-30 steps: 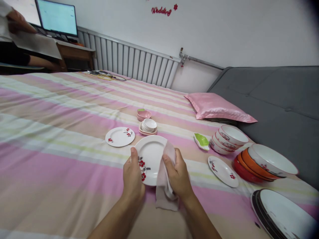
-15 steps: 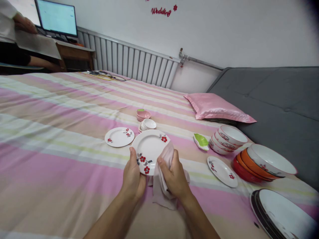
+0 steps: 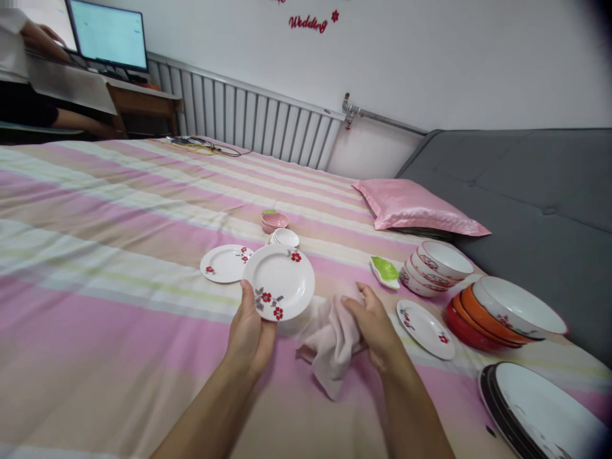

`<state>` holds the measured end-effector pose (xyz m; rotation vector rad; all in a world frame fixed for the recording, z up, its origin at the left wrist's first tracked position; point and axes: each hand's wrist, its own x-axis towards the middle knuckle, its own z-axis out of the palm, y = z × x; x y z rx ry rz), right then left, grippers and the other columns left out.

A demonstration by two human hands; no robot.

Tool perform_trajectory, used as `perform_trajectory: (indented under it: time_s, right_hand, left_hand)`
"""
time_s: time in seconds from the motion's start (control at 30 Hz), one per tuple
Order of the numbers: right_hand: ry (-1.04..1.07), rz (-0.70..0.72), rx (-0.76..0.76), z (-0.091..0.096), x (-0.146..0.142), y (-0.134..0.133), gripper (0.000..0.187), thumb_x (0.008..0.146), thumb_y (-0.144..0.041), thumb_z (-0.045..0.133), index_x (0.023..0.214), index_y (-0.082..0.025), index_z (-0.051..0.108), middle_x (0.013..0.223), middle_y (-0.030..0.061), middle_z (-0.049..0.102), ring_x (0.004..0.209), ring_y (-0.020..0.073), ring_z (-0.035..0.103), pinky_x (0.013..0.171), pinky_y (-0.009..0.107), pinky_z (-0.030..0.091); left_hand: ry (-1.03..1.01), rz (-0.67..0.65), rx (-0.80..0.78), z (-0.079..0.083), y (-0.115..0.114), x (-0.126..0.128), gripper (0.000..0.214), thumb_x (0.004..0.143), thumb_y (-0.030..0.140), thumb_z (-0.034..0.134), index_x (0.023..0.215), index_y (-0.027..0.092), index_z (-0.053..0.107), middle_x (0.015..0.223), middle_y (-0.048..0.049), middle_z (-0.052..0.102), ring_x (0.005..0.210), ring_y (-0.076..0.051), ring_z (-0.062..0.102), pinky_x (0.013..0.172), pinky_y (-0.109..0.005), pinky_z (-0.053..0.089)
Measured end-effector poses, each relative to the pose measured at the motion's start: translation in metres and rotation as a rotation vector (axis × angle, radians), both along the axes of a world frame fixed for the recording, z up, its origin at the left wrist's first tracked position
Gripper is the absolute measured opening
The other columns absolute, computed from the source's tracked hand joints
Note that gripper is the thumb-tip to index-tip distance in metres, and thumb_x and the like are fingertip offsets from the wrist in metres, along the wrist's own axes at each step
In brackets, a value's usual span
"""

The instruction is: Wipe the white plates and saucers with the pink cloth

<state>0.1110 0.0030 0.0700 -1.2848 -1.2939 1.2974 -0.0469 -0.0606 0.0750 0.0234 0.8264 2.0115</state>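
Note:
My left hand [image 3: 253, 335] grips the lower left rim of a white plate [image 3: 287, 280] with red flowers, thumb on top, tilted up above the bed. In my right hand [image 3: 375, 325] is a pale pink cloth [image 3: 332, 344], bunched and hanging down, apart from the plate. Behind the held plate a second flowered plate [image 3: 222, 264] lies flat on the striped sheet, partly covered from view. Small white dishes [image 3: 287, 238] sit stacked just beyond, with pink bowls [image 3: 275, 221] behind them.
To the right are a green leaf-shaped dish [image 3: 385, 271], stacked white bowls [image 3: 430, 271], another flowered plate [image 3: 425, 328], large orange and red bowls [image 3: 478, 319] and dark-rimmed plates [image 3: 549, 408]. A pink pillow [image 3: 415, 204] rests by the grey headboard [image 3: 526, 172]. A person [image 3: 29, 57] sits near monitors.
My right hand has drawn the cloth off the plate and moved to the right. The plate in my left hand has shifted slightly left.

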Motion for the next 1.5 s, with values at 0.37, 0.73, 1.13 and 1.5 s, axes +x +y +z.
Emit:
perform_trajectory:
  time_s: [0.37,0.73,1.13,1.5]
  right_hand:
    - [-0.434,-0.357,0.447,-0.008,-0.005,0.003,0.041,0.069,-0.031,0.057,0.108,-0.019,0.05,0.101,0.0094,0.063,0.09,0.025,0.06,0.078,0.035,0.044]
    - [-0.602,-0.052,0.685,-0.017,-0.026,-0.011,0.032,0.083,-0.022,0.045,0.11,-0.014,0.06,0.104,0.0102,0.063,0.096,0.0218,0.058,0.084,0.035,0.045]
    - [-0.757,0.053,1.006,-0.021,-0.032,-0.013,0.034,0.089,-0.015,0.038,0.115,-0.011,0.059,0.13,0.0137,0.052,0.124,0.0229,0.043,0.103,0.042,0.038]
    - [-0.754,0.276,1.019,-0.023,-0.035,-0.016,0.051,0.084,-0.004,0.031,0.133,-0.01,0.044,0.137,0.0116,0.045,0.13,0.0201,0.036,0.105,0.04,0.038]
  left_hand:
    - [-0.029,-0.231,0.016,0.0,-0.004,0.019,0.039,0.089,0.04,0.045,0.114,0.013,0.059,0.123,-0.0114,0.059,0.115,-0.018,0.054,0.088,-0.027,0.051]
    - [-0.092,-0.426,0.086,-0.005,-0.011,0.035,0.044,0.089,0.041,0.044,0.117,0.009,0.058,0.126,-0.0147,0.056,0.118,-0.023,0.051,0.097,-0.033,0.045]
    - [-0.154,-0.41,0.117,-0.006,-0.009,0.033,0.042,0.091,0.038,0.042,0.117,0.009,0.059,0.127,-0.0136,0.056,0.12,-0.022,0.049,0.1,-0.032,0.043]
    - [-0.146,-0.403,0.112,-0.009,-0.008,0.032,0.038,0.091,0.037,0.044,0.117,0.013,0.059,0.127,-0.0111,0.056,0.121,-0.021,0.048,0.102,-0.031,0.04]
